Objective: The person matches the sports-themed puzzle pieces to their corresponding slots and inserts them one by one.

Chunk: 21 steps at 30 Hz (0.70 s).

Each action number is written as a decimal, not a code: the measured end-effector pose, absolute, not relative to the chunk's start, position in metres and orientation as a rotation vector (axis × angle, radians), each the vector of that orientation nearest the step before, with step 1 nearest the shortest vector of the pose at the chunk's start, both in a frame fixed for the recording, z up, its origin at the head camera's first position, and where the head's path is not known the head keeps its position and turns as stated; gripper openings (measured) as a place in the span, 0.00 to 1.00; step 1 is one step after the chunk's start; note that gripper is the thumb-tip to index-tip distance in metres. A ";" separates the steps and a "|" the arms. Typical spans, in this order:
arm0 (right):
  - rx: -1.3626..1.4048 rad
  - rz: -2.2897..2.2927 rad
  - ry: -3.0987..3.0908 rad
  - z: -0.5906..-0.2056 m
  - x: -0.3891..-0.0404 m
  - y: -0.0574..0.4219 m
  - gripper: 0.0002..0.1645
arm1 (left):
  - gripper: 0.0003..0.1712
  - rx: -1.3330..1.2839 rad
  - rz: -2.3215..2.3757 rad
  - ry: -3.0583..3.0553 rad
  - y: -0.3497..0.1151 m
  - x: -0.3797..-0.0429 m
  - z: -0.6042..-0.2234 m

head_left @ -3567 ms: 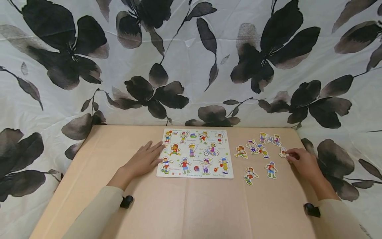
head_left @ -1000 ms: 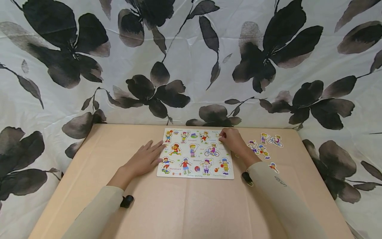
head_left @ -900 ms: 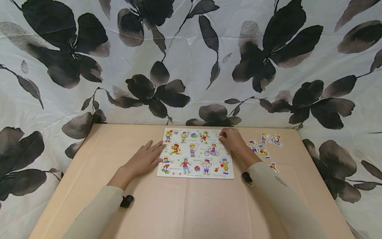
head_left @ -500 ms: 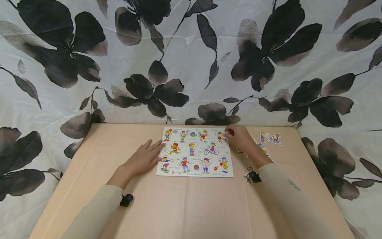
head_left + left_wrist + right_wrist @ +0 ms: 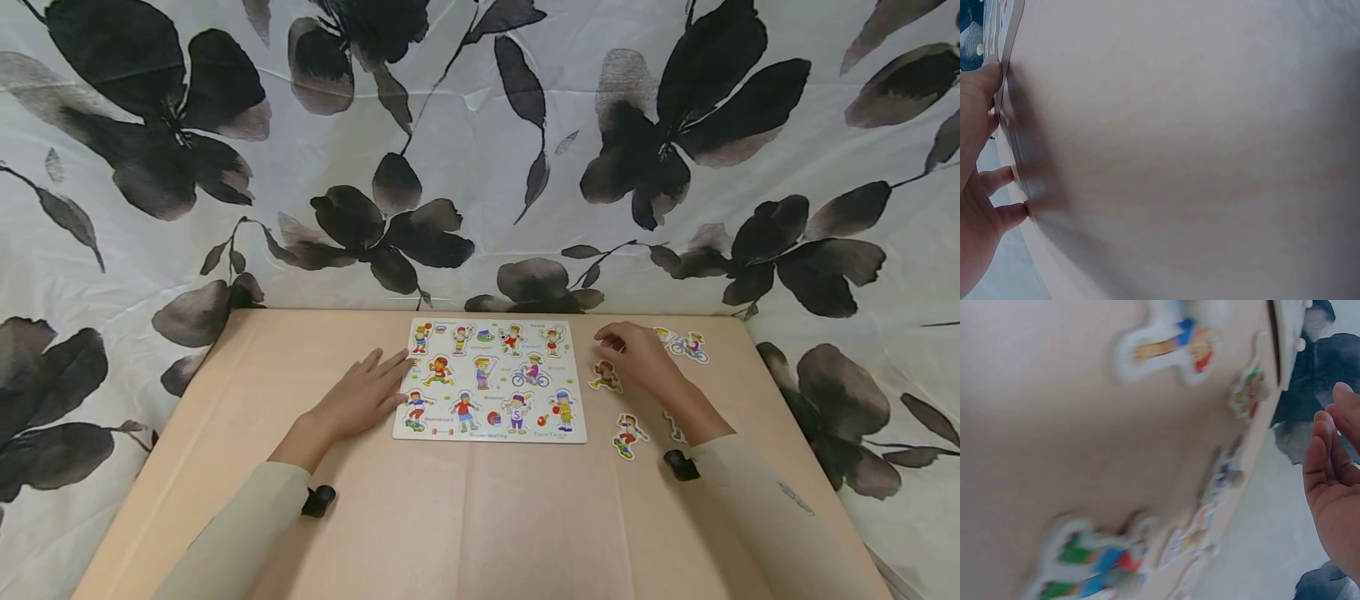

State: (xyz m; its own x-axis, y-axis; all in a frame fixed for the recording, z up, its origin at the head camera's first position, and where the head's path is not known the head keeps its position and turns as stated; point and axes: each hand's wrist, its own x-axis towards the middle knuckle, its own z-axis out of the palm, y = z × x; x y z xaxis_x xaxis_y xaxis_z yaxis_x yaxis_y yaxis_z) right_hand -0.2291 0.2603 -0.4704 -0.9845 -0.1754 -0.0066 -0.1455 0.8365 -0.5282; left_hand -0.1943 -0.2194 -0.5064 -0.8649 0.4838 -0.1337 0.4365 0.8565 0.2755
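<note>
A white puzzle board (image 5: 468, 437) with colourful pictures of children at sports lies at the table's back. My left hand (image 5: 356, 398) rests at its left edge, fingers straight and spread; in the left wrist view the thumb (image 5: 988, 78) is on the edge. My right hand (image 5: 637, 354) is right of the board, over the loose puzzle pieces. Its fingers are loosely bent and hold nothing, as the right wrist view shows. Near it lie a runner piece (image 5: 604, 377), a skateboarder piece (image 5: 627, 437) and a cyclist piece (image 5: 690, 347). Other pieces are partly hidden beneath the hand and wrist.
The table (image 5: 480, 517) has a pale tan surface with faint fold lines. Behind it hangs a white cloth (image 5: 510, 192) with dark flowers. In the right wrist view the pieces carry small knobs.
My right hand took a piece from the far right to the board's top right corner, let go of it there, and has moved back right over the loose pieces. The left hand stayed put.
</note>
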 end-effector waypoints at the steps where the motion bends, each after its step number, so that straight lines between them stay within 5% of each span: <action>1: -0.261 -0.839 2.957 -0.472 -0.227 0.262 0.13 | 0.38 0.713 0.350 2.833 -0.219 -0.194 -0.506; 21: -0.400 -0.805 2.962 -0.509 -0.207 0.287 0.10 | 0.38 0.748 0.339 2.840 -0.222 -0.195 -0.507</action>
